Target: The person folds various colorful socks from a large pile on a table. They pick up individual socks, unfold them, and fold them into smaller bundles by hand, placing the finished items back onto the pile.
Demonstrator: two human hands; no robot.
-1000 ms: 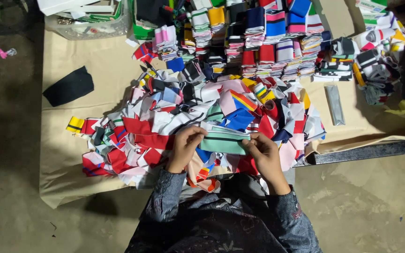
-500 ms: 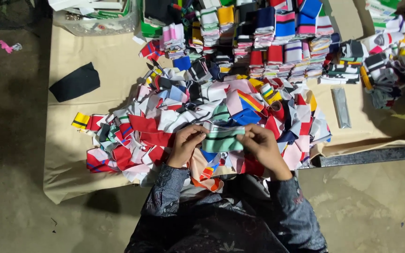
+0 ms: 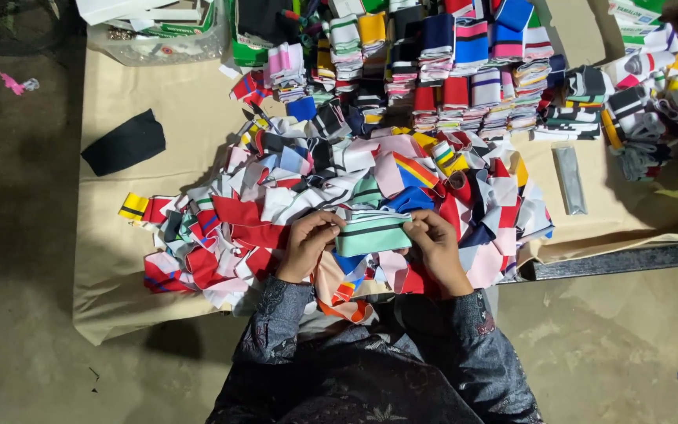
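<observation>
Brown paper [image 3: 182, 118] holds a big pile of cloth scraps [image 3: 276, 204]. Near its front edge, the left hand [image 3: 308, 245] and right hand [image 3: 435, 243] pinch a green striped cloth [image 3: 373, 232], fingers closed on its ends.

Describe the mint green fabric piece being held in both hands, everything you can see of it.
The mint green fabric piece is a flat knit-looking band with dark and white stripes running lengthwise. It lies level above the mixed pile of fabric pieces, pinched at its ends by the left hand and right hand.
</observation>
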